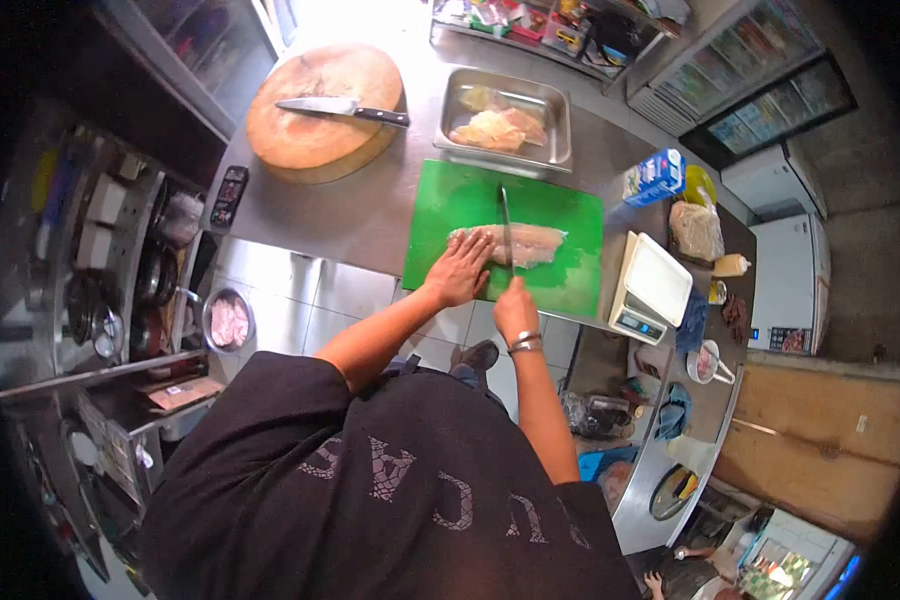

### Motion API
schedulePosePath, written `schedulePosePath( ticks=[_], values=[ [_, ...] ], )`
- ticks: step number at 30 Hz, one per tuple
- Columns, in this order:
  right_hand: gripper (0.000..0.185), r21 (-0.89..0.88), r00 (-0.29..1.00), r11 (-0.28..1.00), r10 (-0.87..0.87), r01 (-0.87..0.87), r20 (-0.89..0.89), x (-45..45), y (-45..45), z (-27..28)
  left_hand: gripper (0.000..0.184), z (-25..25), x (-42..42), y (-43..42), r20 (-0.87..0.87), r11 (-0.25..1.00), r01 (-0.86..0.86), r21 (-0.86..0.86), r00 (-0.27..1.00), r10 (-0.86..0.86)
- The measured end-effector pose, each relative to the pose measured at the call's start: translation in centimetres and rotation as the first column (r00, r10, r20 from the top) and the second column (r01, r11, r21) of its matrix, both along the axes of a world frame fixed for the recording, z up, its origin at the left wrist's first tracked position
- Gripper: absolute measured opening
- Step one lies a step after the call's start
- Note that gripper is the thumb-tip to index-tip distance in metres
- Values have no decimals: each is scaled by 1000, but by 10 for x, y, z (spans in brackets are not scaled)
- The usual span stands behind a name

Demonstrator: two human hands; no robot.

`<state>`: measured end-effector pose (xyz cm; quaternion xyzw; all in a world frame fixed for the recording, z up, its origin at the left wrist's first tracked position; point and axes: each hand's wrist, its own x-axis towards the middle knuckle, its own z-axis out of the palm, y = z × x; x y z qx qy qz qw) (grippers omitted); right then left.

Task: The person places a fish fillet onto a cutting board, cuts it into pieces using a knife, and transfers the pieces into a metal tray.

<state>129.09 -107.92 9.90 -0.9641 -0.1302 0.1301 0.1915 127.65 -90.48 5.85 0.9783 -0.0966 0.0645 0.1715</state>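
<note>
A pale pink fish fillet (pixel 538 244) lies across the green cutting board (pixel 450 190). My left hand (pixel 458 270) rests flat on the fillet's left end, fingers stretched out. In my right hand (pixel 516 312) is the handle of a kitchen knife (pixel 506 222), its blade pointing away from me and crossing the fillet just right of my left fingers. Whether the edge has gone into the flesh I cannot tell. Behind the board stands a steel tray (pixel 505 157) with pale yellowish pieces of meat (pixel 495 130) in it.
A round wooden chopping block (pixel 315 140) with a second knife (pixel 340 107) on it stands at back left. Right of the board are a kitchen scale (pixel 660 280) and a blue carton (pixel 654 178). A bowl of pink meat (pixel 229 320) is at lower left. Another person's hand (pixel 654 584) shows at bottom right.
</note>
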Motion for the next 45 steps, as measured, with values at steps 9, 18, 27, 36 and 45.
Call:
schedulePosePath(
  ticks=[9,18,27,36,45],
  values=[
    [18,30,999,999,-42,41,32,-86,-46,-8,71,-15,6,3,18,997,72,-10,997,-72],
    [25,125,973,974,-172,191,-152,-174,-124,51,45,-13,44,20,147,989,73,-132,988,-54],
    [19,236,901,870,-412,433,-134,-193,-129,33,40,-24,129,50,-342,990,58,126,940,-12],
    [20,252,907,872,-415,420,-74,-168,-123,25,25,-4,120,34,-375,993,120,5,920,-110],
    [24,136,896,899,-380,416,-229,-157,-128,20,32,19,89,61,-419,539,-219,-813,863,-283]
  ],
)
